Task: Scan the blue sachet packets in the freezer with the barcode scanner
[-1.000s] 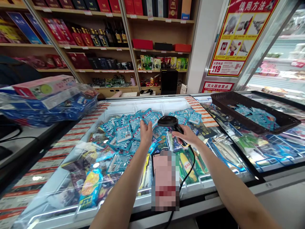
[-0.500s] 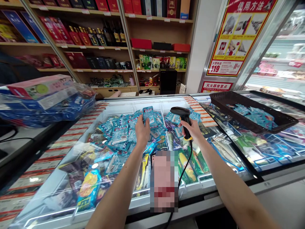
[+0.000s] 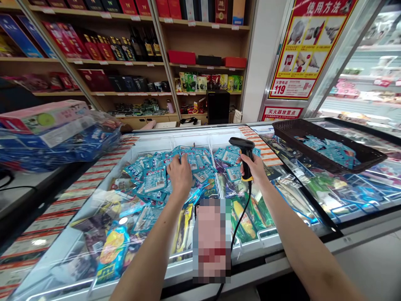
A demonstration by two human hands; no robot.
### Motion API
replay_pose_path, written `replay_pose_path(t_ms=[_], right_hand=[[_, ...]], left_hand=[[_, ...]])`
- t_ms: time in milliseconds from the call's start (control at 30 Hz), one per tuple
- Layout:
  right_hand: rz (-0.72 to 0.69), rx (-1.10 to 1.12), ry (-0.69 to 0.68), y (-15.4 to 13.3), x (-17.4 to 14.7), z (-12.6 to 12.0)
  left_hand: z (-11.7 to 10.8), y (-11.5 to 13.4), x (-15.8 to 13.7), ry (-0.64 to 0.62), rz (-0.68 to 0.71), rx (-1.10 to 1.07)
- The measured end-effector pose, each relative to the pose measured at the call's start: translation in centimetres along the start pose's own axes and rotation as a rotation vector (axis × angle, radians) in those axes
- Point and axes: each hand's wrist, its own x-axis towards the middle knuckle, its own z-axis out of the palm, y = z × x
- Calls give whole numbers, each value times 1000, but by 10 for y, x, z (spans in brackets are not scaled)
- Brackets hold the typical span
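Note:
My right hand point(image 3: 254, 167) is wrapped around the handle of a black-and-yellow barcode scanner point(image 3: 247, 165), held above the glass with its head toward the left. A black cable point(image 3: 240, 228) hangs from the handle. My left hand point(image 3: 180, 174) is over a pile of small blue packets point(image 3: 156, 179) on the freezer glass. Its fingers are bent down among the packets, and their tips are partly hidden, so what they pinch cannot be made out. More blue packets point(image 3: 230, 155) lie to the right of the pile, behind the scanner.
Under my hands is a glass-topped freezer point(image 3: 150, 263) with bagged frozen food. A brown basket point(image 3: 328, 165) holding blue packets stands at right. Plastic-wrapped boxes point(image 3: 59, 133) are at left. A pixelated phone-like object point(image 3: 210, 242) is at the front edge. Shelves point(image 3: 125, 62) stand behind.
My left hand held up a blue packet before; it has moved left and down to the pile, fingers now bent. The scanner has been raised slightly and its head tipped differently.

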Motion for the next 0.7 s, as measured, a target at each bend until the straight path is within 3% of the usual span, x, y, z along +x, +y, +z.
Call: replay_pose_path(t_ms=[133,300,700], right_hand=[[1,-8,14,-1,-1,-1],[-14,34,37,5,5,-3],[-32,10,74,10,11,-4]], left_hand=[[-3,1,-2,2,69,98],[2,17,1,-85,181,17],[60,70,32,-447,552,-267]])
